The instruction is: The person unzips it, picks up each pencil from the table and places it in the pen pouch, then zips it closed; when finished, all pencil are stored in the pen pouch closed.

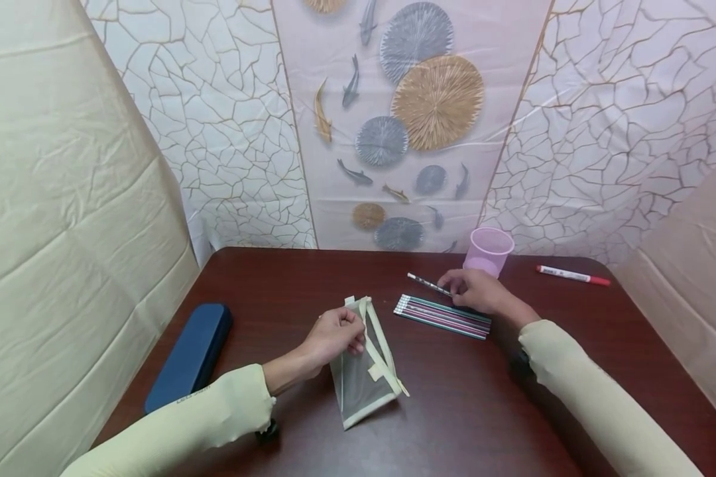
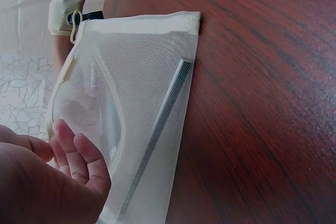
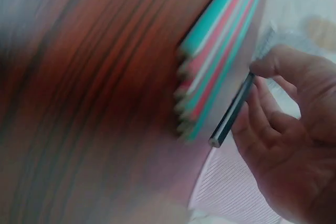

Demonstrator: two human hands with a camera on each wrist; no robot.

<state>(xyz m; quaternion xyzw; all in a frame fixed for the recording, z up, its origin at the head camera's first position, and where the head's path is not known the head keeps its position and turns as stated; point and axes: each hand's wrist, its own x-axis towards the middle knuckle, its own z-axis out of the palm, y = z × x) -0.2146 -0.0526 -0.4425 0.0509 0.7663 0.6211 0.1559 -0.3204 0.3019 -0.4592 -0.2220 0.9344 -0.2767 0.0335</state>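
Beyond and to the right of the mesh pouch (image 1: 358, 387), the right hand (image 1: 480, 290) is extended low over the table (image 1: 268, 285), its forearm slanting in from the near right. Thumb and fingers of this hand pinch a black-and-white pencil (image 1: 427, 284) near one end. The left hand (image 1: 332, 334) is at the left edge of the pouch, wrist bent, fingers curled, thumb and forefinger gripping the fabric beside the opening.

The held pencil lies at a slant: its long axis runs left to right, with the white end directed leftward and away from the person, and the gripped end toward the right. The pouch has its length set roughly away from the person; its zip cord (image 1: 404, 387) hangs at the near right corner. One dark pencil (image 2: 157, 132) is visible through the mesh, lying lengthwise inside the pouch.

Right of the pouch, a row of striped pencils (image 1: 441, 317) lies side by side, nearly parallel to the held one; this row is between the right hand and the pouch. Farther right and beyond the pouch is a pink cup (image 1: 489, 250), its lower part obstructed by the right hand. A red-and-white marker (image 1: 573, 275) lies farthest right of the pouch. Left of the pouch lies a blue case (image 1: 187, 358), well apart.
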